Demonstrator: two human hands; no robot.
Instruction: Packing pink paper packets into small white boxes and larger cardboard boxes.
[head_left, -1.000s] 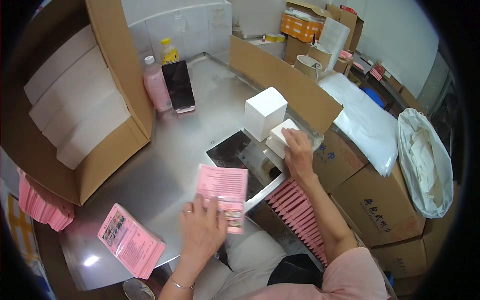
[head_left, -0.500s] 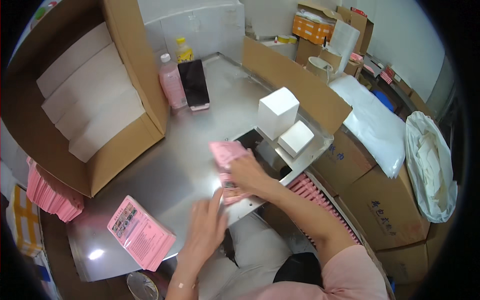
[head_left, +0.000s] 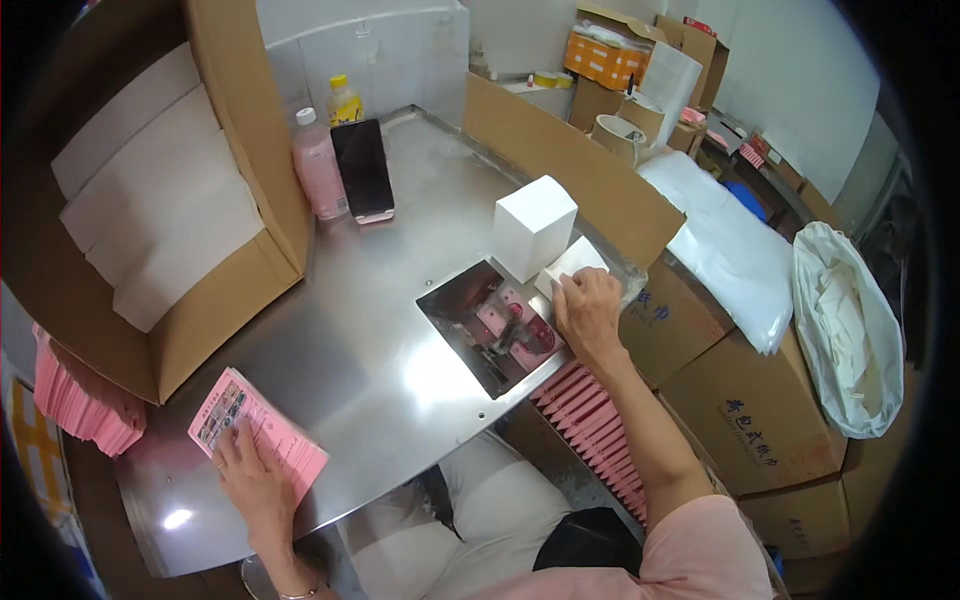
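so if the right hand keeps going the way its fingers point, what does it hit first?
The right hand points up-left across the table. Its fingertips already touch the small flat white box; straight beyond that stands the taller white box, though depth is hard to judge.

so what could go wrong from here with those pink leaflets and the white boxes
The left hand rests on a pink leaflet stack lying at the steel table's front edge; a nudge might spill it. The right hand on the flat white box could bump the upright white box beside it.
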